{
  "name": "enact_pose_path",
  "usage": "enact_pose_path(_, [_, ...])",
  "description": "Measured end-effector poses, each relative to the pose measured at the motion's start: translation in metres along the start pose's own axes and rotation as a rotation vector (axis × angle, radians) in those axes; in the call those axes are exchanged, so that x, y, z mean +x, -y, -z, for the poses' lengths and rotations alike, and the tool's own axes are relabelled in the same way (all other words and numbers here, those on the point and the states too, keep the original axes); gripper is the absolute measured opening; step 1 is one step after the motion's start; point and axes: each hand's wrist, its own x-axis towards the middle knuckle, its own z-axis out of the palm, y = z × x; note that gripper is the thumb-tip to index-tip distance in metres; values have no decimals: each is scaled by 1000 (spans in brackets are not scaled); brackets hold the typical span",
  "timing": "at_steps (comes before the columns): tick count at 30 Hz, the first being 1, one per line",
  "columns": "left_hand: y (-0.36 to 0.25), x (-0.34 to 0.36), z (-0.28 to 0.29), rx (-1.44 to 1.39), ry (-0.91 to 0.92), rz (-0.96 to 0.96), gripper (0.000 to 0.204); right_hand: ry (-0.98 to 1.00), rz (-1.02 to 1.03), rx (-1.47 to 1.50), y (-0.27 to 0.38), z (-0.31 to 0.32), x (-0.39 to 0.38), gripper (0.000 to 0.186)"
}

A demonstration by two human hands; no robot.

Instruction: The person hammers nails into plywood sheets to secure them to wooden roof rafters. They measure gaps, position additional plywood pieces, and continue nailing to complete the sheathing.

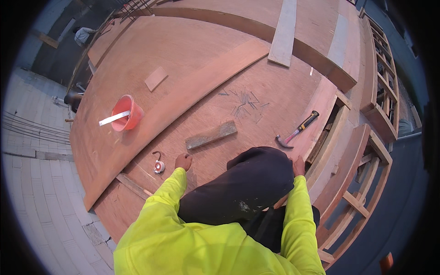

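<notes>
My left hand (183,162) is closed in a fist low over the plywood deck (215,172); what it holds, if anything, is hidden. Beside it lie a red-and-white tape measure (159,167) and a short rough wood block (211,135). To the right of my bent knee, my right hand (299,166) closes on the near end of a pale plywood strip (316,117) along the deck's edge. A claw hammer (298,130) with a black-and-yellow grip rests on the deck and strip, beyond that hand. Loose nails (247,103) lie scattered farther off.
A long plywood board (183,98) crosses the deck. Past it stand a red bucket (130,114) with a pale strip in it and a small plywood piece (156,79). Open timber framing (357,204) with gaps runs along the right. Another person (83,35) is at far left.
</notes>
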Motion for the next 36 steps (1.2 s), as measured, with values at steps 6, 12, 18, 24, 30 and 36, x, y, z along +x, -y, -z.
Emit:
enact_pose_path(6, [-58, -31, 7, 130, 193, -215, 52, 29, 62, -6, -2, 3, 0, 77])
enact_pose_path(12, [-41, -34, 17, 77, 128, -226, 49, -57, 123, 49, -29, 12, 18, 76])
enact_pose_path(18, [-3, -23, 17, 117, 55, -120, 48, -133, 114, 136, -36, 12, 32, 71])
enact_pose_path(24, [-10, 19, 9, -72, 25, 64, 48, -130, 1, 174, -62, 22, 11, 63])
enact_pose_path(30, [-60, 58, -2, -916, -219, 271, 19, -235, -139, 144, -123, 27, 15, 58])
enact_pose_path(36, [-14, 138, 17, -1476, -509, 434, 64, -143, 33, 90, -75, -2, 31, 62])
